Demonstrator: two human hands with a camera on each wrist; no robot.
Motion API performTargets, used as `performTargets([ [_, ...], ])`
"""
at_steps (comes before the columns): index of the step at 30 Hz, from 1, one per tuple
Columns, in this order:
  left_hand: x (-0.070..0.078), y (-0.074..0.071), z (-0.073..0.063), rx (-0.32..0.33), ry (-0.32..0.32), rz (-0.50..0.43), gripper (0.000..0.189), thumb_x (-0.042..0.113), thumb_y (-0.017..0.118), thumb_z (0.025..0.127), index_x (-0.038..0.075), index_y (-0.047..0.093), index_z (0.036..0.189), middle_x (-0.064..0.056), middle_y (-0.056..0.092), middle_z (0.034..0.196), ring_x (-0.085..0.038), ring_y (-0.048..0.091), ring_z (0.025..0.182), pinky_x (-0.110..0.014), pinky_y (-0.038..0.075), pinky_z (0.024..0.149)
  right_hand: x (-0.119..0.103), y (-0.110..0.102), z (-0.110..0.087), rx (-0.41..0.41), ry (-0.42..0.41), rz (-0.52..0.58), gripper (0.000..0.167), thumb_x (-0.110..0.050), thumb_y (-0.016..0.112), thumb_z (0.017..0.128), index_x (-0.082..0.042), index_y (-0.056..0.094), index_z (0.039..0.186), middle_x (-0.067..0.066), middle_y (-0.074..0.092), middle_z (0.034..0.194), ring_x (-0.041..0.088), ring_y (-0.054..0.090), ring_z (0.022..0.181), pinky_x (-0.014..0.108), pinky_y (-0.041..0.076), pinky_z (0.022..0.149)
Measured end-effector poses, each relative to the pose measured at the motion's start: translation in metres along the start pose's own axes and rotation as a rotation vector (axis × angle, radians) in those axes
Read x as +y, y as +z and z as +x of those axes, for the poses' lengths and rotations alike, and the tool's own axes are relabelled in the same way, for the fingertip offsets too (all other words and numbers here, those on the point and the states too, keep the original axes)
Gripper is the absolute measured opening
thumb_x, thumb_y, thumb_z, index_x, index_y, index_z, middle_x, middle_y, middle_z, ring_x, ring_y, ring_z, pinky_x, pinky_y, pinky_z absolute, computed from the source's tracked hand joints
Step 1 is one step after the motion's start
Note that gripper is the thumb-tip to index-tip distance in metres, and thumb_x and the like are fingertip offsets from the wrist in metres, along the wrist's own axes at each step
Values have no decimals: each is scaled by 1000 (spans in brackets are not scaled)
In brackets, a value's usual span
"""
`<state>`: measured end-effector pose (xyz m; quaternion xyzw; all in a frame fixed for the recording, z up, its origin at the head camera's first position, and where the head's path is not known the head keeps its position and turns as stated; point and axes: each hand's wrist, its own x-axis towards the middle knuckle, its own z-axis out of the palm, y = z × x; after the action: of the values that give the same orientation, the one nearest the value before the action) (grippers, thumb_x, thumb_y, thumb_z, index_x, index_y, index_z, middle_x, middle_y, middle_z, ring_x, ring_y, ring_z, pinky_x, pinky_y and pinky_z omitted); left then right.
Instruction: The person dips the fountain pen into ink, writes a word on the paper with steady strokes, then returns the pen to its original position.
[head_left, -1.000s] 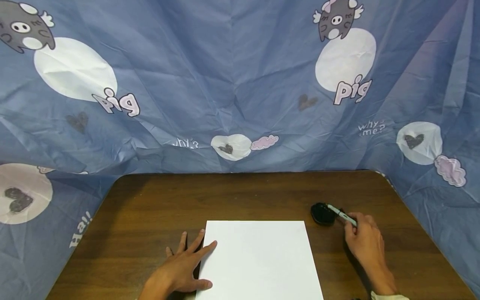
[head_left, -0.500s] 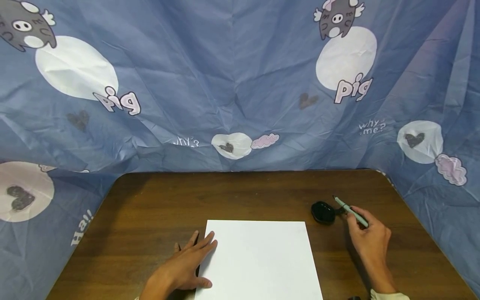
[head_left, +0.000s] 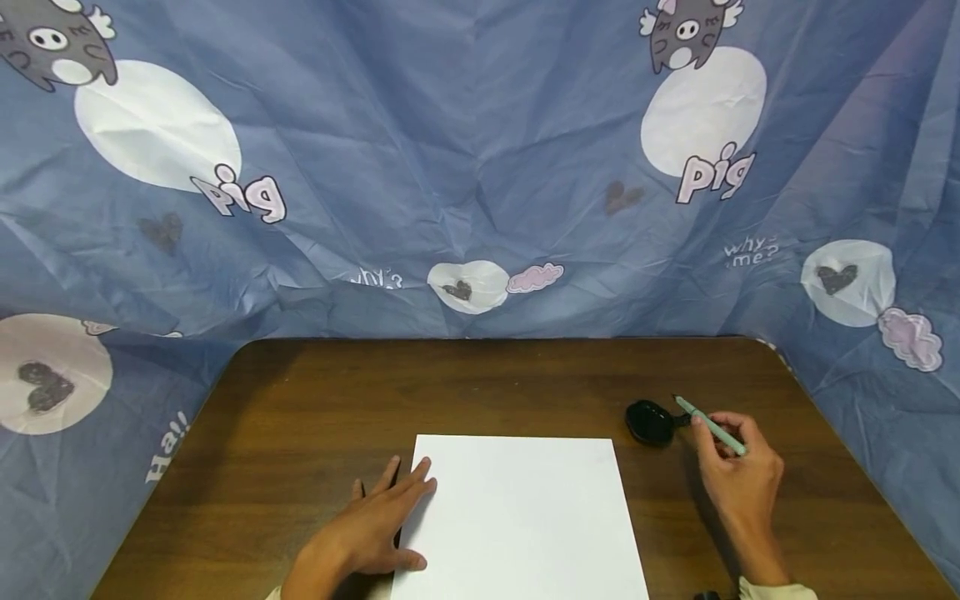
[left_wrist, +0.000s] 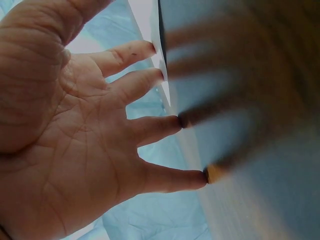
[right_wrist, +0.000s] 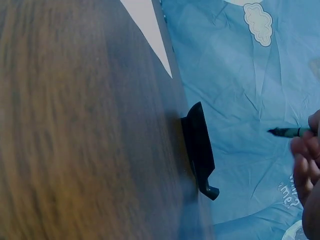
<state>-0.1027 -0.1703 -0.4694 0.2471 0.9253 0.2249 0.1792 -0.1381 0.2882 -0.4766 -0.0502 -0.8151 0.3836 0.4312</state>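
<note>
Pen (head_left: 712, 427) in right hand (head_left: 744, 479); left hand (head_left: 369, 529) touching paper (head_left: 525, 517).

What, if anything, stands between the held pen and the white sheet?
The black dish sits between the tip of the pen and the far right corner of the white sheet; nothing visible stands nearer the person, between right hand and sheet.

Pen (head_left: 712, 427): lt green, slim, w/ dark pointed tip; held slanted in R fingers (head_left: 703, 442), lifted off counter (head_left: 465, 383), tip aimed away from person & to L, well apart from sheet (head_left: 525, 517) on its R side. Sheet: plain white, straight-edged, flat on counter; near edge runs out of head view; L fingers (head_left: 411, 498) resting at L edge.
</note>
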Motion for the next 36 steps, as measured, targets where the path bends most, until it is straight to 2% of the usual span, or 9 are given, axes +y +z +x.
performTargets([
  [2, 0, 0, 0, 0, -1, 0, 93, 41, 85, 75, 9, 41, 151, -11, 22, 164, -48, 9, 148, -86, 11, 94, 0, 0, -1, -27, -20, 13, 15, -5, 79, 81, -1, 72, 94, -5, 58, 66, 1, 46, 54, 10, 33, 53],
  [4, -1, 1, 0, -4, -4, -2, 93, 41, 85, 75, 9, 41, 151, -10, 22, 164, -48, 9, 148, -86, 11, 94, 1, 1, -1, -58, -60, 66, 19, -2, 76, 84, -1, 74, 103, -1, 66, 72, -3, 54, 59, 7, 37, 56],
  [8, -1, 1, 0, -5, -10, -7, 94, 42, 85, 75, 9, 41, 151, -10, 22, 164, -48, 9, 148, -86, 10, 94, 3, 3, -2, -139, -109, 179, 31, 6, 70, 87, -1, 73, 117, -6, 74, 86, -9, 65, 75, 7, 45, 57],
  [13, -1, 0, 0, 1, -3, -7, 94, 41, 85, 75, 8, 41, 151, -12, 22, 164, -49, 9, 148, -87, 10, 93, 0, 5, -1, -210, -84, 189, 29, 5, 69, 88, -2, 74, 115, 6, 75, 82, -7, 67, 73, 10, 45, 51],
  [17, -1, -2, -1, 5, -7, -20, 93, 40, 85, 75, 7, 41, 151, -12, 21, 164, -49, 8, 148, -87, 9, 94, -3, 9, 0, -177, -104, 212, 27, 6, 74, 82, -3, 76, 107, 13, 74, 80, -4, 65, 66, 9, 46, 55],
  [23, -1, -4, 0, -16, -26, -28, 93, 40, 84, 77, 9, 40, 152, -9, 19, 165, -47, 5, 149, -86, 7, 95, -7, 18, -3, -78, -51, 157, 18, 5, 81, 77, 0, 71, 91, 1, 64, 70, -5, 51, 56, 9, 39, 52],
  [30, 1, -5, 2, -33, -17, -27, 92, 40, 83, 78, 9, 40, 152, -8, 17, 166, -47, 3, 149, -85, 6, 96, -13, 23, -6, -116, 55, 224, 15, 0, 72, 88, -1, 76, 102, 13, 72, 75, 3, 66, 57, 13, 45, 48],
  [32, 1, -4, 2, -40, -18, -27, 92, 41, 83, 78, 9, 40, 152, -8, 17, 166, -46, 3, 149, -85, 6, 96, -14, 24, -6, -107, 69, 219, 15, -3, 73, 88, -4, 78, 102, 11, 72, 74, 5, 64, 54, 14, 46, 48],
  [36, 2, -1, 1, -41, -20, -27, 92, 41, 84, 78, 9, 40, 152, -8, 18, 165, -47, 3, 149, -85, 6, 96, -12, 28, -6, -83, 104, 90, 9, -16, 77, 86, -16, 81, 95, -3, 71, 70, 0, 59, 52, 12, 43, 50],
])
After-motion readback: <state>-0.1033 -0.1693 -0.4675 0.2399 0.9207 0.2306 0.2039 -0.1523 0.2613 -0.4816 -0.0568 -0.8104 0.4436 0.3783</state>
